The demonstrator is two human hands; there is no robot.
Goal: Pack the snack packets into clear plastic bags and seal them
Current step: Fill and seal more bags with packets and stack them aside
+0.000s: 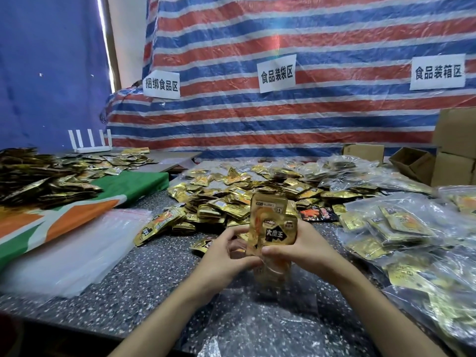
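Note:
A small stack of gold snack packets (pixel 270 222) stands upright in the middle of the view, held between both hands. My left hand (pixel 226 251) grips the stack and the mouth of a clear plastic bag (pixel 273 276) from the left. My right hand (pixel 298 247) grips them from the right, thumb across the front. The lower ends of the packets sit inside the bag, which hangs down towards the speckled table (pixel 154 279). A big loose pile of gold packets (pixel 231 194) lies just beyond my hands.
A stack of empty clear bags (pixel 77 248) lies at left beside a green and orange cloth (pixel 85 210). Filled clear bags (pixel 401 235) heap up at right. More packets (pixel 38 176) pile at far left. Cardboard boxes (pixel 448 155) stand at back right, a white router (pixel 90 143) at back left.

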